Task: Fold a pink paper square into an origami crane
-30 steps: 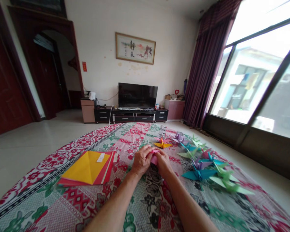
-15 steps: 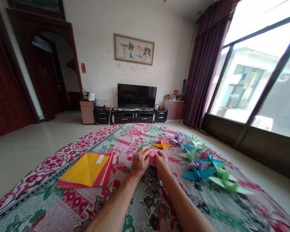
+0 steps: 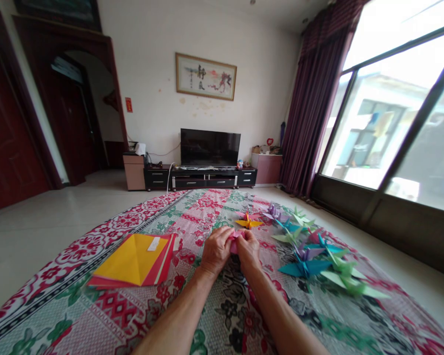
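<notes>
A small pink folded sheet of origami paper (image 3: pixel 235 246) is pinched between both hands above the patterned cloth. My left hand (image 3: pixel 217 249) grips its left side, fingers closed. On the other side my right hand (image 3: pixel 248 249) holds it, thumb and fingers pressed together. The fingers cover most of the paper. Just beyond the hands sits a yellow paper crane (image 3: pixel 249 222), with a pink one partly behind it. Several more cranes stand to the right, among them a blue crane (image 3: pixel 305 266), a purple crane (image 3: pixel 276 213) and a green crane (image 3: pixel 350 276).
Left of the hands lies a stack of square paper, a creased yellow sheet (image 3: pixel 133 259) on top with a small white label (image 3: pixel 154 244). A floral cloth (image 3: pixel 222 325) covers the table. Past it are a television (image 3: pixel 210 148) and a black cabinet (image 3: pixel 158 178).
Both hands have drawn slightly closer together over the pink paper. Less of it shows now, and its upper part looks bent between the fingers.
</notes>
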The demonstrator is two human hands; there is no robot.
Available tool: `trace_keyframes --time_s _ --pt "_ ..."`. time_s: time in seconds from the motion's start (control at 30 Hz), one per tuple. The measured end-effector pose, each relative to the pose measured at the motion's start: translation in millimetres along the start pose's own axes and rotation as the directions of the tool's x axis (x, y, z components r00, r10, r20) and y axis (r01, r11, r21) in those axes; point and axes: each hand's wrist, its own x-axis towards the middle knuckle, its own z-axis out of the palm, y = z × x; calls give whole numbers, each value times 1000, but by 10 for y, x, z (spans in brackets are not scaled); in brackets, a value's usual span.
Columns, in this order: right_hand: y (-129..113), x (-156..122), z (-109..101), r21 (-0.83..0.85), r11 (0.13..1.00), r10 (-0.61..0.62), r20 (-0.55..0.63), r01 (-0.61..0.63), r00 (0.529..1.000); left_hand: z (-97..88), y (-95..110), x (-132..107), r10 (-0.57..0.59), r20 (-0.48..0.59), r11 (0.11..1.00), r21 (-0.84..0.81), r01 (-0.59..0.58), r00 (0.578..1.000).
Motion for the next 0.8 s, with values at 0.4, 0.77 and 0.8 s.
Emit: trace_keyframes --time_s 0.4,0.77,0.8 --pt "-147 -71 -52 -266 956 -119 46 127 992 -2 -8 7 -81 -14 997 -2 81 997" --pt "-218 -57 -96 -202 972 -120 21 122 993 -8 -29 10 -131 7 989 -71 131 991" --pt "-217 -52 -97 -165 981 -101 23 104 995 -16 -24 17 -158 11 985 -76 158 987"
